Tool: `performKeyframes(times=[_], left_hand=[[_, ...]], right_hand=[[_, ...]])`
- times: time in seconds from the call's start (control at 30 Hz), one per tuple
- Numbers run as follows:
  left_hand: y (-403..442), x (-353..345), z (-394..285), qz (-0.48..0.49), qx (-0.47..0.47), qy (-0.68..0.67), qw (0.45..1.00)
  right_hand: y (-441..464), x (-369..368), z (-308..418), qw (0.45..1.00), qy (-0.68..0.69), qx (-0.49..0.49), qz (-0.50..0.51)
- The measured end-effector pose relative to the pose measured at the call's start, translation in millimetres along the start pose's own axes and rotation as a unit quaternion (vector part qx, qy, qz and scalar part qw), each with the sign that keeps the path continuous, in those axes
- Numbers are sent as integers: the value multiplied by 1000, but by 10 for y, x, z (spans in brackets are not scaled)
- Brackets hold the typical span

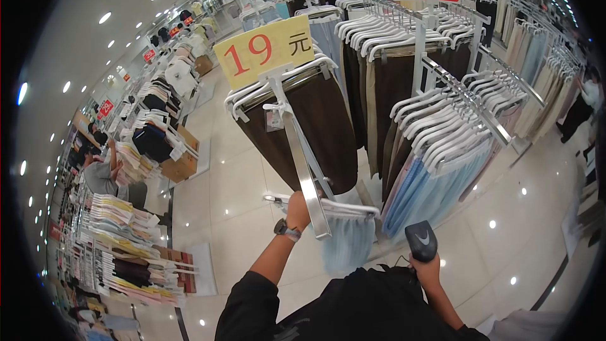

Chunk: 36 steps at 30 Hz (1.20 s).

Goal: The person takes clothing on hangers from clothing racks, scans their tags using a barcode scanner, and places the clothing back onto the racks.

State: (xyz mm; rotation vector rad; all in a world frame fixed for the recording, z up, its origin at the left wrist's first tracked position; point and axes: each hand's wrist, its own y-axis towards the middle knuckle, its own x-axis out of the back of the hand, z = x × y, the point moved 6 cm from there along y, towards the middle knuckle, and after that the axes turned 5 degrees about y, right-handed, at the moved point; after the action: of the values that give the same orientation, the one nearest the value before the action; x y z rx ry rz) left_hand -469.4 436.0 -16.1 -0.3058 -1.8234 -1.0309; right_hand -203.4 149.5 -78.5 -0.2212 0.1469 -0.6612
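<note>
My left hand (298,211), with a watch (282,227) on the wrist, is closed at white clip hangers (350,209) beside the end of a metal rack arm (309,192). Light blue trousers (347,243) hang blurred below those hangers. In my right hand (427,269) is a dark handheld barcode scanner (421,242), its head pointing up. Dark brown trousers (315,132) hang just beyond my left hand, under a yellow "19" price sign (264,50).
Ahead on the right, a rack carries more white hangers (435,129) with blue trousers (420,186). Its metal bars (467,101) stick out toward me. Clothes racks (123,227) and cardboard boxes (180,164) line the left. Other people (104,173) stand on both sides.
</note>
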Motion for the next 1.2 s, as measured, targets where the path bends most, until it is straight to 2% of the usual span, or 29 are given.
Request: performKeyframes(times=[0.07, 0.13, 0.17, 0.27, 0.33, 0.43, 0.53, 0.67, 0.7, 0.73, 0.87, 0.93, 1.0, 1.07, 1.13, 1.2], left_hand=[[189, -85, -39, -18, -7, -34, 999], [458, -182, -61, 3, -27, 58, 998], [580, -197, -41, 43, -9, 65, 997], [823, -149, 91, 7, 32, 43, 999], [941, -135, 210, 34, 44, 49, 997], [989, -75, 476, 7, 112, 84, 990], [1008, -98, 653, -4, 81, 145, 986], [1116, -24, 506, 40, 152, 129, 979], [1116, -48, 494, 49, 157, 111, 980], [1102, -37, 447, 49, 162, 116, 979], [893, -55, 319, 79, 209, 120, 967], [586, -205, 516, 153, 313, 96, 932], [361, -171, 496, 189, 327, 119, 918], [-37, -184, 666, 88, 339, 141, 926], [-330, -210, 822, 106, 352, 130, 921], [-377, -173, 777, 73, 324, 27, 943]], right_hand=[[-8, -65, -27, 1000, -5, 0, 10], [41, -89, -27, 1000, -11, 0, 21], [85, -87, -5, 1000, -13, 12, 21], [226, -80, 105, 1000, -11, 12, 18], [357, -46, 125, 1000, -5, -3, 13], [538, 5, 106, 1000, 6, -9, 28], [737, 12, 125, 999, -19, -17, 47], [1026, 24, 116, 995, -20, -37, 86], [1103, 29, 116, 995, -18, -13, 99], [1168, 32, 124, 993, -17, 11, 114], [1375, 86, 95, 991, -32, -4, 126], [1382, 81, 202, 987, -65, 24, 145], [1369, 33, 413, 985, -66, 22, 158], [1395, 13, 436, 983, -67, 19, 169], [1436, -21, 349, 978, -56, 21, 202], [1450, -33, 310, 976, -61, 11, 209]])
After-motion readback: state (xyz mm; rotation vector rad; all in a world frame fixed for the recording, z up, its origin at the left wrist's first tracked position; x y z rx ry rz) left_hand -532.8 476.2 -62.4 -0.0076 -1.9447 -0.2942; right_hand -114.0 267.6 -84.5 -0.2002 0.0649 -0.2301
